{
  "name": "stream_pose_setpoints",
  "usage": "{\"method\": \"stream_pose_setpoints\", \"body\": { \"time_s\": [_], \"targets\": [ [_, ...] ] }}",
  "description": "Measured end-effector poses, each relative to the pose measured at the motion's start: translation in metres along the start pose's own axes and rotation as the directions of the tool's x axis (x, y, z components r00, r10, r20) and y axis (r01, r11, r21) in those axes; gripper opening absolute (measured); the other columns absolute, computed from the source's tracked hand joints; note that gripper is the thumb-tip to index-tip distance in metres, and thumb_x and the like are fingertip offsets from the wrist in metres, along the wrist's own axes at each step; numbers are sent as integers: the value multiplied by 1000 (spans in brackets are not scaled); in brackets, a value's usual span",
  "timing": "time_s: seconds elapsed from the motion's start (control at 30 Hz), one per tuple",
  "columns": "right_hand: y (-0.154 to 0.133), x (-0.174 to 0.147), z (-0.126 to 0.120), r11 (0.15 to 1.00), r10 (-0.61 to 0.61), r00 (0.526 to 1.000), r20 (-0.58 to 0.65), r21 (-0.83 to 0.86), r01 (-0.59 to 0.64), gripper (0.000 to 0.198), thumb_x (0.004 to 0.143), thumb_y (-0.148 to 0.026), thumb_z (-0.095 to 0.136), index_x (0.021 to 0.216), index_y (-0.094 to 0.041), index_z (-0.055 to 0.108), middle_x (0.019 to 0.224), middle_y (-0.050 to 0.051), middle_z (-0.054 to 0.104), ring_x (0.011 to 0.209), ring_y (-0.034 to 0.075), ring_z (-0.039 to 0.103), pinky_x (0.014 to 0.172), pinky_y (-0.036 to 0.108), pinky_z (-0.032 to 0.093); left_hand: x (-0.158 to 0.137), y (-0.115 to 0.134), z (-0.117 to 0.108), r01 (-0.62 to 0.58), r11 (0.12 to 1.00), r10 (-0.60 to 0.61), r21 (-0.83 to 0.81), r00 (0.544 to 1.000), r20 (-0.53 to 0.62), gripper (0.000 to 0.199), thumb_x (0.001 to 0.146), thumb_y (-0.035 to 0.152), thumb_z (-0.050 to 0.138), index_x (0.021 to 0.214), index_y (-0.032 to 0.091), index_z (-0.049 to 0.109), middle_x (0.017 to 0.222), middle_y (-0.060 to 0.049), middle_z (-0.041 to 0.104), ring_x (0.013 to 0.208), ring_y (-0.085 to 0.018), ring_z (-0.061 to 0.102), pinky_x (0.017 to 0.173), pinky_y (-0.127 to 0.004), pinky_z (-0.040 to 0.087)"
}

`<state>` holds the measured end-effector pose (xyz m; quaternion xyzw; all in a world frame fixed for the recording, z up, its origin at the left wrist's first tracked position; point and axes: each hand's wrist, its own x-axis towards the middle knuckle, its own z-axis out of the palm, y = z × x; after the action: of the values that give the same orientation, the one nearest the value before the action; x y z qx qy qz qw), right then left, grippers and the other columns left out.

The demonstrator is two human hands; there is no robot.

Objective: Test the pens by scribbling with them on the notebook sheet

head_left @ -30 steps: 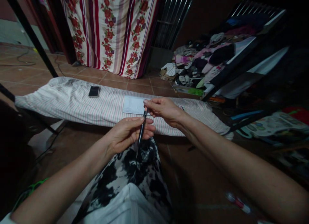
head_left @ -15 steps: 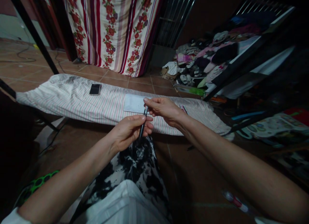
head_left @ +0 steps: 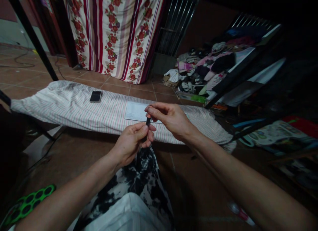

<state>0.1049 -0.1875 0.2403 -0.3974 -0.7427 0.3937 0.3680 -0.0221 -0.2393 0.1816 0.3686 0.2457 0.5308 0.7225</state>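
In front of my lap, a slim dark pen (head_left: 148,121) stands nearly upright between both hands. My left hand (head_left: 134,138) is closed around its lower part, thumb on top, hiding most of that length. From above, my right hand (head_left: 171,120) pinches the upper end between thumb and fingertips, which cover the tip. Just behind the fingers lies a pale, flat notebook or sheet (head_left: 135,111), partly covered by my right hand. It rests on a striped cloth (head_left: 111,111) stretched over a long, low surface.
A phone (head_left: 95,96) lies on the cloth to the left. Dark metal bars (head_left: 42,42) rise at both ends. Beyond are a floral curtain (head_left: 111,35) and piled clothes (head_left: 206,65). A green-rimmed object (head_left: 37,198) sits low left; a bottle-like item (head_left: 239,212) lies low right.
Less of the pen shows between my hands now, and the light section near its top is covered by my right fingers. Both hands sit slightly lower and further left in view.
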Motion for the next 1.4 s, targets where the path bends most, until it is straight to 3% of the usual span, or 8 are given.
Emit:
{"method": "stream_pose_setpoints", "body": {
  "time_s": [0.27,0.5,0.63,0.77,0.87,1.0,1.27,1.4],
  "targets": [
    [-7,-2,-7,999,3,997,83,42,-6,24,75,-38,60,80,-15,63,70,1,61,62,10,51,60,24,40,-2,3,3,31,999,-30,-31,999,41,18,74,27,64,79,10,64,61,-1,56,49,-6,46,46,-18,32],
    [0,-4,3,966,-12,979,-203,-255,-41,22,75,-38,58,72,-16,58,63,-1,57,57,11,50,53,23,36,6,-7,4,-110,963,167,245,960,-226,15,68,23,70,76,10,67,62,-1,61,52,-8,52,52,-20,39],
    [3,-3,-3,990,54,998,-16,-131,-55,30,74,-46,59,70,-15,58,65,1,59,57,10,51,53,23,38,4,-6,3,-67,981,95,180,983,-156,17,71,25,67,77,9,65,59,-2,61,48,-9,52,48,-20,39],
    [0,-3,-10,992,113,989,98,45,-118,31,77,-44,57,86,-15,64,84,5,66,63,10,53,50,21,34,3,1,-3,27,998,-25,56,999,-25,21,70,29,67,76,9,63,59,-3,60,47,-10,54,44,-20,39],
    [-1,-1,-12,979,154,982,106,119,-166,30,75,-37,61,97,-17,65,91,6,68,65,9,53,49,21,30,3,6,-6,81,997,-82,16,996,20,20,70,28,68,76,9,64,59,-2,59,46,-9,54,43,-19,38],
    [1,1,-10,964,180,981,70,184,-191,27,71,-33,66,92,-17,68,86,6,69,71,11,56,55,22,33,3,8,-7,105,994,-105,6,994,38,20,69,27,69,76,9,64,58,-1,58,45,-8,53,44,-19,38],
    [8,5,3,980,104,994,-42,176,-95,27,63,-39,72,74,-15,67,71,1,64,68,12,55,64,25,41,7,-3,-5,-9,996,19,94,994,-106,17,73,26,66,73,9,64,58,-2,59,48,-8,53,47,-19,40],
    [10,6,4,970,140,990,-27,206,-132,27,65,-38,71,76,-14,66,73,2,64,66,10,54,62,23,42,6,-2,-6,6,998,-1,60,996,-91,15,77,23,61,75,8,64,59,-2,60,48,-9,55,46,-18,42]
  ]
}}
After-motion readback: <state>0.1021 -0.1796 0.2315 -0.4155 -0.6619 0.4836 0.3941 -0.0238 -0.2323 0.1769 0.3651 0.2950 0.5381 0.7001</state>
